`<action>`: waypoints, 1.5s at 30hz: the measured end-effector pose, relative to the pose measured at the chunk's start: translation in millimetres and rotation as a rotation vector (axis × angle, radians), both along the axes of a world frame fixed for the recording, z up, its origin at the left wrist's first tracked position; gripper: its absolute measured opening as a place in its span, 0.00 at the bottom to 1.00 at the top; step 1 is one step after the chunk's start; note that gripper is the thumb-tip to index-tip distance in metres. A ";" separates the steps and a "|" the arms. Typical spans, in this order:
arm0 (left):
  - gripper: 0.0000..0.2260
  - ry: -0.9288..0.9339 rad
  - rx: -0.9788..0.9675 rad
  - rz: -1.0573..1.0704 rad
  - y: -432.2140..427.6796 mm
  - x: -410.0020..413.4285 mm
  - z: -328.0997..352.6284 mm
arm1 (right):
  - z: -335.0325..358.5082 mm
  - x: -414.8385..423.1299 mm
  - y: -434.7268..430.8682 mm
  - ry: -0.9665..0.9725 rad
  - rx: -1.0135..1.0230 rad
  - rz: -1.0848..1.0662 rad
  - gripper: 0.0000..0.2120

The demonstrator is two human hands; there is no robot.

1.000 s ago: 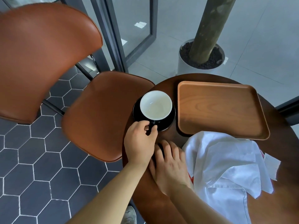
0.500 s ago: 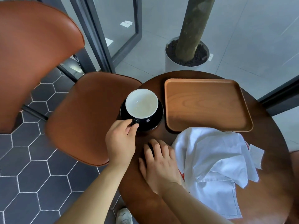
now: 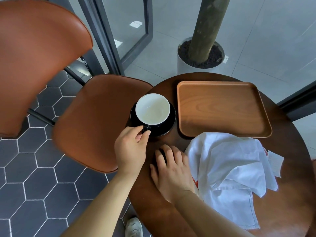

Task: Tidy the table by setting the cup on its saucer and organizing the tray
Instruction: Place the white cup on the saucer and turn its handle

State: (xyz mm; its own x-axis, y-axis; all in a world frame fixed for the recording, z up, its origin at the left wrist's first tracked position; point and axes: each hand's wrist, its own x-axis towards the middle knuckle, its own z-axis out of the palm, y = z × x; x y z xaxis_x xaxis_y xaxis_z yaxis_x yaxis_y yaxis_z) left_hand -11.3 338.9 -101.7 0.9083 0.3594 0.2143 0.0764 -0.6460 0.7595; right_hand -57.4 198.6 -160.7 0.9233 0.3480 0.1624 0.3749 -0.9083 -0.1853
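Round dark-wood table (image 3: 282, 211) carries all items; viewed from above.

1. Cup (image 3: 152, 108): white inside, black outside. Upright, seated on the black saucer (image 3: 171, 123), approx. centred. Cup/saucer set sits at the table's L edge. Cup handle (image 3: 147, 128) points toward the person.
2. Left hand (image 3: 130, 149): grip clamped on the handle, thumb and index finger pinching it from either side. Other fingers curl under the palm; contact w/ the saucer cannot be told.
3. Right hand (image 3: 171, 168): palm down on the table, near side of the saucer and apart from it. Grip apart, fingers straight, nothing held. Its outer edge lies against the cloth.
4. Tray (image 3: 222, 108): wooden, rect. w/ rounded corners and a low rim, flat on the table just R of the saucer, not touching it.
5. White cloth (image 3: 230, 168): crumpled, on the table's near R part. Far edge reaches the tray's near rim. An orange-red edge (image 3: 195, 181) shows beneath it by the R wrist. Paper slip (image 3: 274, 161) sticks out at its R side.

Surroundings: brown padded chair (image 3: 95, 122) pushed against the table's L side; dark hexagonal floor tiles (image 3: 34, 185) below; a white shoe (image 3: 134, 226) at the bottom edge. Beyond the table: white planter (image 3: 181, 64) w/ a tree trunk (image 3: 205, 28), grey floor, dark-framed glass door (image 3: 106, 40).
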 end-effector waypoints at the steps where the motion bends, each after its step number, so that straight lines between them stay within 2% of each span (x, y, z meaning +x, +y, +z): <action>1: 0.10 -0.005 0.000 -0.002 0.5 0.0 -0.2 | 0.2 -0.1 0.0 0.003 -0.002 0.000 0.20; 12: 0.10 -0.027 0.029 -0.001 4.5 -0.2 -3.9 | 1.2 -0.3 0.4 0.010 -0.010 -0.001 0.20; 28: 0.10 -0.041 -0.009 0.109 5.7 -23.1 -17.7 | 1.0 0.2 0.3 0.034 -0.013 -0.016 0.21; 30: 0.10 0.000 0.049 0.099 8.5 -39.3 -25.6 | 3.0 0.1 0.0 0.055 -0.018 -0.018 0.20; 33: 0.13 0.120 0.293 -0.091 9.6 -63.0 -33.0 | 8.4 0.6 -1.8 0.107 -0.008 -0.033 0.20; 36: 0.17 0.243 0.434 -0.264 7.1 -77.2 -34.2 | 17.3 2.4 -4.1 0.183 0.091 -0.077 0.18; 40: 0.23 0.344 0.505 -0.302 0.4 -79.4 -33.3 | 25.4 8.6 -5.9 0.269 0.359 -0.132 0.14; 45: 0.25 0.398 0.532 -0.280 -6.8 -76.1 -31.0 | 35.0 16.8 -7.1 0.385 0.578 -0.229 0.24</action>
State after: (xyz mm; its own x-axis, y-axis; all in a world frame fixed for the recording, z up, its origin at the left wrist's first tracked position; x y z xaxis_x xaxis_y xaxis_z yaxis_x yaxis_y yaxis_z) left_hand -87.4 332.1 -132.7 0.9967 0.0408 -0.0707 0.0594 -0.9566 0.2852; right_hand -40.5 191.4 -125.6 0.9913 0.0965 -0.0892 -0.0010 -0.6734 -0.7392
